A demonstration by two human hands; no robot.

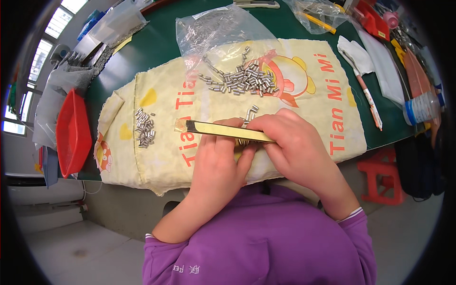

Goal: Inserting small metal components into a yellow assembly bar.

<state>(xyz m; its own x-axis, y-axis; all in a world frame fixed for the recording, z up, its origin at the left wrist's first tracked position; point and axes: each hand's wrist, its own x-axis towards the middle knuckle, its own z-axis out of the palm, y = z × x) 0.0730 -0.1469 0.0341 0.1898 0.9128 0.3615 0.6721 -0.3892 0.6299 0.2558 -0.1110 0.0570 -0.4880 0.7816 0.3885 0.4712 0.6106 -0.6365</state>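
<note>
Both hands hold a long narrow bar point(213, 128) with a pale yellow face and dark edges, level above a yellow printed cloth point(166, 90). Clear tape or plastic wraps its left end. My left hand point(216, 161) closes on it from below near the middle, and my right hand point(297, 142) grips its right end. Under the bar, between my fingertips, something metallic shows in part. Just beyond the bar lie a few small silver metal cylinders point(250, 113). A larger heap of cylinders point(251, 80) sits farther back, and a smaller heap point(146, 128) lies to the left.
A clear plastic bag point(213, 28) of metal pieces lies behind the heap. A red tray point(73, 135) stands at the left edge of the green table point(156, 38). On the right are a pen point(369, 102), a white cloth point(356, 54), a plastic bottle point(422, 108) and a red stool point(382, 175).
</note>
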